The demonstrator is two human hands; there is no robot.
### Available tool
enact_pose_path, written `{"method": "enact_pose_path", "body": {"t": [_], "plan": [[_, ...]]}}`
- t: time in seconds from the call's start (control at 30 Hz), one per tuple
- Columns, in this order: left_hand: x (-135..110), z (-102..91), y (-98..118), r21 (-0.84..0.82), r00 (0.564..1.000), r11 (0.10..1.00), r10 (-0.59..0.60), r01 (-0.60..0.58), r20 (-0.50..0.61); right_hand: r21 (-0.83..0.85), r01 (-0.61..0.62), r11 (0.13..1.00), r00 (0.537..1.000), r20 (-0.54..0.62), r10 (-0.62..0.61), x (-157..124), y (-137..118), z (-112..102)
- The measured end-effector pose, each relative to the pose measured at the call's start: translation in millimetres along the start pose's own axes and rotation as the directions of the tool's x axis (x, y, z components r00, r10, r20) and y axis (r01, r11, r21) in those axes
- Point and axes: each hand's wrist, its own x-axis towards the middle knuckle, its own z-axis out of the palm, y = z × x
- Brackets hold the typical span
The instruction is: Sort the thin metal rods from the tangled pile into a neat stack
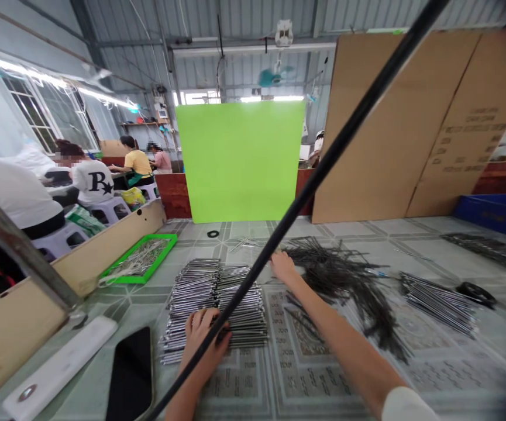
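Thin silvery metal rods [193, 286] lie stacked in two neat side-by-side rows on the patterned tabletop. My left hand [204, 339] is at the near edge of these rows, its fingers curled; something dark shows between thumb and fingers, too small to name. Farther forward, my right hand [283, 266] is closed beside a loose heap of thin black strips [331, 266]. What its fingertips hold, if anything, cannot be made out. A few thin pale rods [244, 242] lie just beyond it.
A black bar [296, 207] crosses the view diagonally. To the left are a green tray [141, 279] of small parts, a phone [130, 374] and a white case [64, 365]. More rods [439, 304] and a black tape roll [476, 294] lie right. Co-workers [97, 175] sit beyond the left partition.
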Motion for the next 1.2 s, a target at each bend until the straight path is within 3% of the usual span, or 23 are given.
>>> {"method": "enact_pose_path", "body": {"t": [0.13,0.2,0.23,0.33,0.4,0.47,0.53,0.6,0.7,0.77,0.83,0.9,0.97,1.03,1.13,1.2], "plan": [[-1,-4.4,1,-0.16,1.0,0.987,-0.019,0.019,0.004,0.138,0.049,0.989,0.996,-0.08,-0.039,-31,8,-21],[2,-6.8,12,-0.339,0.995,0.936,-0.103,0.096,-0.003,0.3,0.101,0.949,0.992,-0.105,-0.072,-58,7,-25],[5,-7.6,22,-0.444,0.989,0.886,-0.149,0.137,0.006,0.459,0.134,0.878,0.988,-0.126,-0.085,-74,4,-25],[19,-7.7,60,-0.734,0.964,0.636,-0.249,0.239,0.097,0.795,0.185,0.577,0.982,-0.129,-0.137,-123,-9,-18],[29,-5.0,87,-0.853,0.946,0.438,-0.275,0.284,0.173,0.862,0.164,0.48,0.982,-0.097,-0.162,-150,-18,-11],[35,0.4,108,-0.901,0.923,0.285,-0.299,0.327,0.241,0.883,0.146,0.447,0.98,-0.068,-0.186,-170,-23,-6],[36,7.7,120,-0.918,0.897,0.171,-0.338,0.357,0.285,0.858,0.164,0.486,0.975,-0.065,-0.214,-183,-22,-3],[34,15.2,124,-0.929,0.869,0.073,-0.384,0.364,0.31,0.728,0.215,0.651,0.974,-0.11,-0.198,-189,-13,-2],[29,21.5,119,-0.945,0.835,-0.085,-0.449,0.315,0.318,0.334,0.133,0.933,0.978,-0.198,-0.068,-189,6,-2],[27,20.6,114,-0.944,0.826,-0.223,-0.463,0.244,0.323,0.136,0.037,0.99,0.981,-0.191,-0.011,-185,15,1],[26,16.3,109,-0.923,0.828,-0.342,-0.456,0.174,0.325,0.053,0.013,0.999,0.99,-0.14,-0.006,-181,19,3],[24,10.6,106,-0.905,0.824,-0.402,-0.46,0.136,0.329,0.041,0.013,0.999,0.994,-0.11,-0.008,-178,18,4],[23,5.0,103,-0.895,0.813,-0.432,-0.48,0.108,0.33,0.09,0.024,0.996,0.992,-0.125,-0.012,-178,14,2],[23,-0.4,100,-0.872,0.804,-0.485,-0.491,0.067,0.335,0.242,0.07,0.968,0.987,-0.157,-0.032,-183,7,-4],[27,-9.9,99,-0.813,0.799,-0.583,-0.493,-0.008,0.346,0.571,0.16,0.805,0.984,-0.156,-0.085,-195,-9,-11],[30,-17.1,100,-0.787,0.793,-0.616,-0.501,-0.046,0.346,0.702,0.189,0.687,0.982,-0.147,-0.12,-204,-22,-14]]}}
